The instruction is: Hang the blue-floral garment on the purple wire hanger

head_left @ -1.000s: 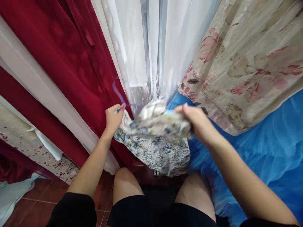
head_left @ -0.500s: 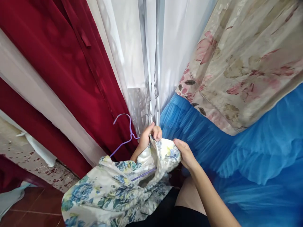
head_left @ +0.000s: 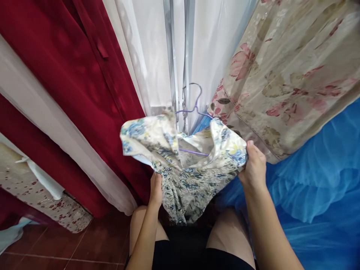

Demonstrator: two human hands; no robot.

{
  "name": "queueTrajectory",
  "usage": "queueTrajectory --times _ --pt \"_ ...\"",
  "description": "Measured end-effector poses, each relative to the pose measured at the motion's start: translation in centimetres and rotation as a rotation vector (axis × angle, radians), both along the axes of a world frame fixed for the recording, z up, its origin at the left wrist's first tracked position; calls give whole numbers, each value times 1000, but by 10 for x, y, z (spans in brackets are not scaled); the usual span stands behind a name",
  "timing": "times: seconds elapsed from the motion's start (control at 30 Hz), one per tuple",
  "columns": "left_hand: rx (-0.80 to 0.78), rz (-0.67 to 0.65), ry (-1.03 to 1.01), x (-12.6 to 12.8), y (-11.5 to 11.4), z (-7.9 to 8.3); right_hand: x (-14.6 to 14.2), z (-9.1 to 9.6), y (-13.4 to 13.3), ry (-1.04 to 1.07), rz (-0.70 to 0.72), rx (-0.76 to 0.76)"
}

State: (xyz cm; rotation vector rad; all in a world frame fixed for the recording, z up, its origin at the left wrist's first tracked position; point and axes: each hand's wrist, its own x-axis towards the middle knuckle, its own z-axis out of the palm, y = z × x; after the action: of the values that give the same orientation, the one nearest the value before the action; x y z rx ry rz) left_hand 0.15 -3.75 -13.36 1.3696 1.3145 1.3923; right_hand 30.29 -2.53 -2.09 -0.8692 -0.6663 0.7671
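A floral dress (head_left: 194, 183) in white, blue and yellow hangs on a purple wire hanger (head_left: 196, 108) in front of me. The hanger's hook points up, and its lower bar shows through the wide neckline. My left hand (head_left: 156, 187) grips the dress at its side, below the left sleeve (head_left: 137, 135); the fingertips are hidden behind the cloth. On the other side, my right hand (head_left: 254, 163) is closed on the edge of the right sleeve (head_left: 232, 144), thumb on top. Some folds are blurred by motion.
Deep red fabric (head_left: 92, 93) and white fabric (head_left: 157, 56) hang behind the dress. At the right are a beige flowered fabric (head_left: 298, 86) and blue tulle (head_left: 298, 195). Red-brown floor tiles (head_left: 95, 240) show at the lower left.
The dress and hanger have swung upright from the left, and the hanger hook is now at centre. My left hand moved from the neckline down to the side; my right hand moved up and right.
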Motion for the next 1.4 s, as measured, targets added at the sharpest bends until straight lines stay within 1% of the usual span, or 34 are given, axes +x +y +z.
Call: queueTrajectory --times 0.03,0.07,0.1,0.2,0.23,0.27,0.3,0.37,0.4,0.43,0.47,0.5,0.53,0.57,0.6,0.63,0.67,0.7,0.77,0.8,0.83,0.87,0.93,0.97,1.0,1.03,1.07,1.13,1.17,1.2,1.23,1.3,1.33,1.4 --pt "-14 86 -33 0 -5 -9 -4 3 -1 -11 28 -5" --pt "-33 145 -60 3 -11 -16 -6 4 -3 -23 54 -18" --pt "-56 168 -74 7 -17 -21 -6 3 -6 -47 85 -40" --pt "-132 112 -105 20 -35 -30 -1 -9 -16 -169 155 -106" --pt "-157 101 -133 23 -40 -31 0 -16 -20 -209 129 -111" --pt "-183 98 -163 25 -45 -31 -1 -24 -24 -245 51 -98" --pt "-204 101 -189 26 -50 -32 -3 -33 -28 -275 -78 -69" --pt "-222 124 -217 25 -56 -33 -11 -55 -40 -309 -410 -15" --pt "-219 133 -222 24 -58 -33 -16 -67 -46 -318 -547 -10" --pt "-212 133 -225 24 -59 -33 -22 -79 -53 -333 -603 -33" --pt "-204 120 -227 24 -60 -33 -28 -89 -59 -370 -527 -83" --pt "-196 96 -227 24 -61 -32 -35 -97 -65 -432 -339 -140" --pt "-189 68 -223 25 -62 -31 -42 -103 -69 -515 -65 -194" --pt "-182 40 -216 27 -63 -29 -50 -105 -72 -604 239 -235" --pt "-176 15 -209 29 -64 -27 -59 -106 -73 -680 498 -261" --pt "-172 -7 -202 32 -66 -25 -68 -104 -74 -733 661 -276" --pt "-170 -27 -197 33 -67 -24 -78 -102 -73 -763 720 -282" --pt "-174 -49 -195 34 -68 -22 -86 -100 -71 -772 707 -285" --pt "-188 -83 -190 34 -70 -22 -98 -97 -68 -740 634 -271" --pt "-188 -55 -177 31 -71 -22 -101 -97 -67 -712 619 -260" --pt "-168 22 -154 28 -70 -23 -101 -98 -66 -681 618 -254" --pt "-117 148 -115 25 -70 -23 -100 -100 -65 -647 620 -255" --pt "82 465 8 19 -68 -24 -95 -103 -66 -579 624 -276" --pt "207 577 83 19 -66 -23 -93 -104 -67 -550 631 -289" --pt "322 603 160 20 -66 -23 -91 -104 -69 -525 648 -300" --pt "398 534 235 24 -65 -23 -90 -104 -70 -507 673 -307" --pt "423 396 301 30 -65 -23 -90 -103 -72 -495 701 -310" --pt "349 89 358 46 -65 -25 -92 -100 -76 -480 760 -313" --pt "290 -10 354 54 -65 -27 -92 -99 -78 -472 792 -317" --pt "242 -56 335 61 -65 -28 -92 -97 -79 -464 823 -326" --pt "220 -60 310 66 -65 -29 -91 -95 -80 -456 846 -339" --pt "228 -66 286 73 -63 -29 -87 -88 -78 -428 844 -374" --pt "234 -95 298 74 -63 -26 -84 -83 -75 -398 807 -386" --pt "220 -191 352 75 -64 -17 -78 -66 -64 -308 688 -388"
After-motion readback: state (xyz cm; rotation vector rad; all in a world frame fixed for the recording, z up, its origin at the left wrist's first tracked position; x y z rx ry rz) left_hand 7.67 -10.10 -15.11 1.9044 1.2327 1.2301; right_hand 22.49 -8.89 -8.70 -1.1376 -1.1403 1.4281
